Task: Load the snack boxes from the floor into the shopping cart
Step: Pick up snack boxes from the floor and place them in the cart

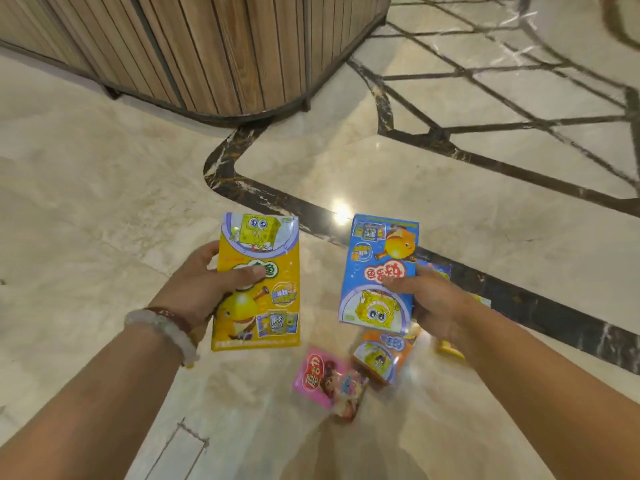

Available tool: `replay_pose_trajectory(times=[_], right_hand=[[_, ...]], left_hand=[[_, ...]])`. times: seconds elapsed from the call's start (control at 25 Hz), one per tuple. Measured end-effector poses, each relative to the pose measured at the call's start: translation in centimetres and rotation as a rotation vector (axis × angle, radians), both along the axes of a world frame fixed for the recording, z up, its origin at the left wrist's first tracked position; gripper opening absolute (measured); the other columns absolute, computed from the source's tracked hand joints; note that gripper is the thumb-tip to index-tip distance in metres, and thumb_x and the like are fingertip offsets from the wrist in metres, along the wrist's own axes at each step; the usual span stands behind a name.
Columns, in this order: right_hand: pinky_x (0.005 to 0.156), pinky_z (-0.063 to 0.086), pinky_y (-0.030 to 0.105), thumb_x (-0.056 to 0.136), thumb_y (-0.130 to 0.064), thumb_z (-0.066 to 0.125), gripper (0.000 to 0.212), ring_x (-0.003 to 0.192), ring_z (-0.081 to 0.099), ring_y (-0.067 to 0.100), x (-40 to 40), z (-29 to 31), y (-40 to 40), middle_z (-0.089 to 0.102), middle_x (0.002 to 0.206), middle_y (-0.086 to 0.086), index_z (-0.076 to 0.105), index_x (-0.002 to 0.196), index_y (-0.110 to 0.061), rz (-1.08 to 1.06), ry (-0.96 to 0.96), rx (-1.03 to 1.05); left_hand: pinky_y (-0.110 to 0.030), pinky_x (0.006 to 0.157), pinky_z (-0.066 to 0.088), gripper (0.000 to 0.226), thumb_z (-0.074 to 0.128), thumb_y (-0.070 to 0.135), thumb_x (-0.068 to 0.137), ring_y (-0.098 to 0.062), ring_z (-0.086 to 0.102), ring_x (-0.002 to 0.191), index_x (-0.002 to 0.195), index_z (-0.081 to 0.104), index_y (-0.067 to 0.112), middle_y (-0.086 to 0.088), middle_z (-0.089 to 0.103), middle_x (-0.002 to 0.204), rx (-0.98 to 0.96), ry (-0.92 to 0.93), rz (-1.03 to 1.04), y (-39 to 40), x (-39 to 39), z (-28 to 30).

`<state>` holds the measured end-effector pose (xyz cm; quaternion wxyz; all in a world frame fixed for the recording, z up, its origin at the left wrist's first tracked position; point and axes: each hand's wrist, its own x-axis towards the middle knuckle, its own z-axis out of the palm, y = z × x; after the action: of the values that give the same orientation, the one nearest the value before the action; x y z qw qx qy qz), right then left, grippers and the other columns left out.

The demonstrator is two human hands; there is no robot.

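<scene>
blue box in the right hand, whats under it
An orange box and a pink box lie on the floor below the blue box; more packets beside the right hand are mostly hidden.

Floor (104, 188): polished cream marble, glossy, one bright light reflection (341, 211). Dark inlay band (519, 299) curves across it toward the right edge; thinner dark lines (502, 98) form a lattice at the far right corner. Curved wood-slat counter (207, 46) with dark base rim stands at the far left.

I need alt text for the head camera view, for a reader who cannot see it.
Two hands hold snack boxes above a marble floor: the left hand grips a yellow box, the right hand a blue box. A pink box and an orange box lie below.
</scene>
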<state>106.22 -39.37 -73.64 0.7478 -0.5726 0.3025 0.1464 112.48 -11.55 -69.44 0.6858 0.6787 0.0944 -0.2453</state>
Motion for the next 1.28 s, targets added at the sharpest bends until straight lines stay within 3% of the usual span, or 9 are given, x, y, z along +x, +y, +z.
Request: replay_pose_trajectory(times=[0.2,0.36,0.44,0.52,0.68,0.8,0.96,1.16,1.28], right_hand=[[0.074,0.058,0.047,0.063,-0.006,0.069,0.062,0.096,0.065,0.041,-2.5,20.3,-2.0,0.065,0.114,0.026,0.057,0.123,0.001,-0.067,-0.052,0.09],[0.077,0.057,0.049,0.078,-0.019,0.073,0.052,0.093,0.067,0.039,-4.3,38.8,-4.6,0.067,0.111,0.023,0.054,0.124,-0.004,-0.177,-0.175,0.05],[0.075,0.056,0.045,0.086,-0.026,0.066,0.042,0.091,0.068,0.038,-5.8,49.0,-5.9,0.07,0.106,0.02,0.055,0.122,-0.007,-0.186,-0.249,-0.001],[0.077,0.056,0.046,0.084,-0.026,0.064,0.044,0.092,0.068,0.039,-7.9,59.4,-7.0,0.07,0.105,0.021,0.057,0.121,-0.005,-0.218,-0.372,-0.092],[0.071,0.059,0.044,0.087,-0.023,0.065,0.033,0.081,0.072,0.031,-15.4,75.8,-8.6,0.073,0.098,0.016,0.06,0.116,-0.007,-0.379,-0.528,-0.267],[0.053,0.059,0.032,0.092,-0.02,0.059,0.013,0.06,0.071,0.019,-22.2,83.2,-8.1,0.074,0.074,0.006,0.063,0.1,-0.011,-0.501,-0.615,-0.393],[0.049,0.057,0.029,0.094,-0.023,0.057,0.012,0.055,0.069,0.017,-32.3,88.4,-4.8,0.073,0.067,0.002,0.062,0.096,-0.013,-0.695,-0.628,-0.526],[0.062,0.059,0.037,0.092,-0.03,0.058,0.012,0.063,0.07,0.022,-45.8,91.0,0.6,0.074,0.078,0.005,0.062,0.094,-0.018,-0.956,-0.575,-0.637],[0.07,0.058,0.042,0.093,-0.032,0.057,0.017,0.069,0.07,0.026,-54.5,91.5,4.1,0.074,0.085,0.007,0.064,0.098,-0.017,-1.077,-0.52,-0.725]], left_hand=[[-0.049,0.072,0.057,0.098,0.094,0.035,0.024,-0.037,0.069,0.086,0.114,0.062,0.015,-0.016,0.072,0.098,0.045,-0.019,-0.122,-1.1,-1.0,21.8],[-0.039,0.061,0.058,0.097,0.095,0.037,0.017,-0.033,0.071,0.079,0.105,0.065,0.009,-0.016,0.072,0.095,-0.065,-0.089,-0.222,-5.2,-2.1,40.1],[-0.041,0.06,0.058,0.081,0.094,0.022,0.036,-0.031,0.071,0.076,0.108,0.062,0.003,-0.017,0.072,0.094,-0.123,-0.132,-0.262,-7.7,-3.3,49.8],[-0.043,0.06,0.059,0.046,0.076,0.0,0.066,-0.028,0.071,0.07,0.109,0.06,0.001,-0.017,0.073,0.089,-0.197,-0.207,-0.268,-9.6,-4.0,59.1],[-0.048,0.067,0.057,0.028,0.059,0.002,0.076,-0.024,0.071,0.069,0.102,0.063,0.009,-0.009,0.073,0.089,-0.315,-0.376,-0.362,-11.9,-7.1,74.1],[-0.042,0.062,0.058,0.02,0.057,0.002,0.081,-0.02,0.071,0.064,0.097,0.064,0.012,-0.004,0.074,0.08,-0.353,-0.462,-0.494,-12.7,-10.4,79.9],[-0.038,0.052,0.058,0.019,0.055,-0.001,0.084,-0.019,0.07,0.06,0.096,0.063,0.012,-0.004,0.074,0.079,-0.411,-0.51,-0.712,-14.3,-16.1,84.7],[-0.049,0.07,0.057,0.063,0.069,0.008,0.063,-0.026,0.069,0.077,0.124,0.054,0.006,-0.018,0.067,0.111,-0.49,-0.494,-1.001,-17.2,-26.7,87.7],[-0.047,0.07,0.057,0.046,0.065,0.0,0.076,-0.025,0.07,0.074,0.122,0.055,0.004,-0.018,0.066,0.11,-0.576,-0.462,-1.149,-18.5,-35.2,88.2]])
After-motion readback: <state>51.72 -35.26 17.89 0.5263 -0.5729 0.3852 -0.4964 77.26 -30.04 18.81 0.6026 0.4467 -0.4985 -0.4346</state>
